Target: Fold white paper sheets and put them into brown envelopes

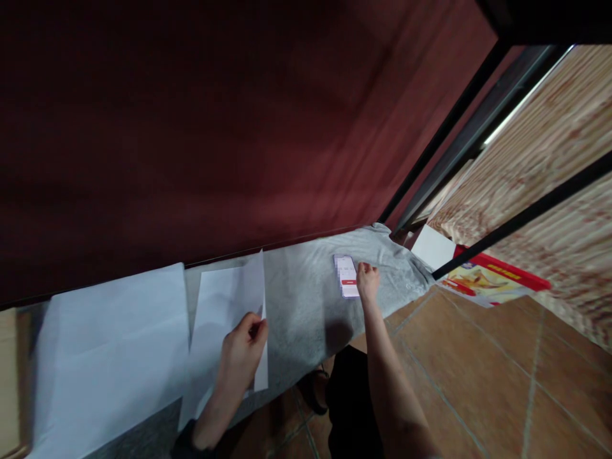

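Note:
My left hand [245, 344] is closed in a pinch at the right edge of a white sheet of paper [217, 299], whose right side stands up off the cloth. Just right of a phone [347, 277] is my right hand [368, 280], fingers curled together close to the phone's edge. Whether they touch it, or hold anything, I cannot tell. The phone's lit screen faces up and shows a red bar. Both papers and phone lie on a grey cloth [299, 306]; the other paper is a large white stack or sheet [115, 357] at the left.
A dark red panel [239, 140] rises behind the cloth. Black metal bars [526, 213] cross at the right, near a red and yellow printed box [492, 277] and a white piece [433, 248]. Brown floor tiles [482, 363] lie below. Something tan [9, 382] stands at the left edge.

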Available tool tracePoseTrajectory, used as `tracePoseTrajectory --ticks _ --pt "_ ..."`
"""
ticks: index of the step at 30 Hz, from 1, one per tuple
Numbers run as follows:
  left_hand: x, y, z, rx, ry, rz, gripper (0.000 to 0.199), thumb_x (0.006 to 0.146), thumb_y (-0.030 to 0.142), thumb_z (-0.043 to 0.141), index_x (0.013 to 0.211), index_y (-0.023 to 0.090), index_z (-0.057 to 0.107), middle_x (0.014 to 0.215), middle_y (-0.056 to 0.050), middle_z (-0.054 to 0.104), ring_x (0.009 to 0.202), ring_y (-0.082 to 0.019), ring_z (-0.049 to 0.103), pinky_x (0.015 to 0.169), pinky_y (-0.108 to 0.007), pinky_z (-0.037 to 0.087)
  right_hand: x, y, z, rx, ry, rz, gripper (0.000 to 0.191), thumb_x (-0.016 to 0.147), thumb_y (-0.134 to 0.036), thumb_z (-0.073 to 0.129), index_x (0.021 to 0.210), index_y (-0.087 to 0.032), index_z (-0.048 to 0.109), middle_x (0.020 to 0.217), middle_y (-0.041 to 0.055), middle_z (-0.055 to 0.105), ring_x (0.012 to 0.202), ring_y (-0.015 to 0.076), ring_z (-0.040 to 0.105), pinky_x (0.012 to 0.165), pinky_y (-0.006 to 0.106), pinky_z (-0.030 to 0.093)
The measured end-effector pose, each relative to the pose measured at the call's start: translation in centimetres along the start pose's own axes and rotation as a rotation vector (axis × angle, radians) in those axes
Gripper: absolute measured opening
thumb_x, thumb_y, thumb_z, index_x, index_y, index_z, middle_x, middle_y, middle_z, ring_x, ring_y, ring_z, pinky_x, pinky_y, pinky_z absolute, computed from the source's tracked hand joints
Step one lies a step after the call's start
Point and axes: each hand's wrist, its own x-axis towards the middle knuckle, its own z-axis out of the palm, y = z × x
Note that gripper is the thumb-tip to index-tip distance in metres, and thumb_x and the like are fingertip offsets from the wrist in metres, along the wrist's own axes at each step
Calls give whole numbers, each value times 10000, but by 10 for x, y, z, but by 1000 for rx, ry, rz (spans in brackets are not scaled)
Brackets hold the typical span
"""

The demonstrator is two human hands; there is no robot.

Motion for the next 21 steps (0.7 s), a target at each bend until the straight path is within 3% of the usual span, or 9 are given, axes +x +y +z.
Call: tracePoseTrajectory --ticks 2,5,8,11,13,16,18,21 --pt "-1 -1 7 -17 -17 23 261 850 457 491 717 243 558 623 31 634 565 -149 604 580 -246 426 -11 -18 9 155 -88 7 473 989 -374 278 1127 -154 673 1064 151 700 1038 248 631 891 377 489" --pt "-3 -2 16 -39 -51 57 269 868 459 496 723 242 559 629 27 643 577 -152 617 581 -250 438 -43 -51 38 392 -363 -32 442 977 -479 371 1127 -204 683 933 60 722 842 188 663 757 298 533" --pt "-5 -4 24 -121 -111 69 266 875 484 515 821 240 609 718 6 699 633 -166 663 604 -257 489 -79 -79 65 589 -664 -51 508 952 -596 421 1059 -191 708 856 44 713 697 168 644 636 278 532" --pt "-4 -11 27 -147 -123 93 293 879 496 524 938 237 648 871 -36 746 767 -196 715 684 -289 559 -101 -94 76 626 -803 -44 484 902 -602 550 1080 -182 711 845 31 704 719 173 646 640 269 517" --pt "0 -22 22 -61 -39 150 293 883 474 518 960 230 662 976 -71 745 902 -230 718 807 -346 581 -106 -98 78 555 -830 -56 430 857 -505 662 1139 -183 695 838 17 698 736 171 645 666 261 505" --pt "11 -48 7 149 112 221 321 883 419 519 1060 203 676 1205 -139 686 1153 -296 642 1024 -466 515 -106 -100 79 369 -755 -160 367 792 -204 684 1158 -209 686 835 -2 711 757 166 655 707 245 503" --pt "15 -65 -4 265 140 185 352 888 392 518 1123 181 672 1311 -168 632 1215 -309 609 1049 -484 504 -106 -101 82 301 -698 -213 443 747 -68 597 1150 -229 686 848 -8 725 769 165 666 738 245 511" --pt "10 -81 -12 432 142 125 393 897 346 527 1215 151 651 1427 -188 561 1337 -336 526 1108 -510 454 -106 -103 88 276 -689 -239 517 738 -36 510 1194 -222 669 857 6 726 774 187 673 760 278 524"
